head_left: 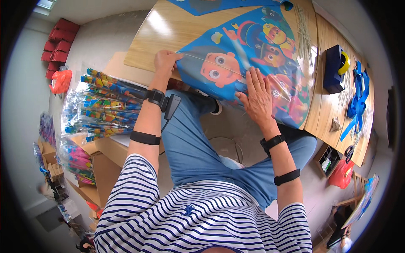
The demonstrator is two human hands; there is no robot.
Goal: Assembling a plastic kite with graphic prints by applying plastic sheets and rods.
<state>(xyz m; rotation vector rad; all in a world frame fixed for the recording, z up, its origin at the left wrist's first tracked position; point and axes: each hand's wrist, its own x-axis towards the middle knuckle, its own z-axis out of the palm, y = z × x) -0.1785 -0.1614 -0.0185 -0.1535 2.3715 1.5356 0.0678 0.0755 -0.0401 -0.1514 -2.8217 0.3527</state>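
A blue plastic kite sheet printed with cartoon figures lies across the front edge of the wooden table, its lower edge over my lap. At its left corner my left hand is closed, thumb and fingers pinching the end of a thin pale rod. The rod runs across the print toward my other hand. Flat on the sheet, fingers stretched out, rests my right hand. It presses near the rod's far part, whose end I cannot make out.
Thin sticks lie at the table's far right. Nearby are a tape dispenser, blue ribbon and scissors. At my left, plastic-wrapped folded kites lie over a cardboard box. Another blue sheet lies at the back.
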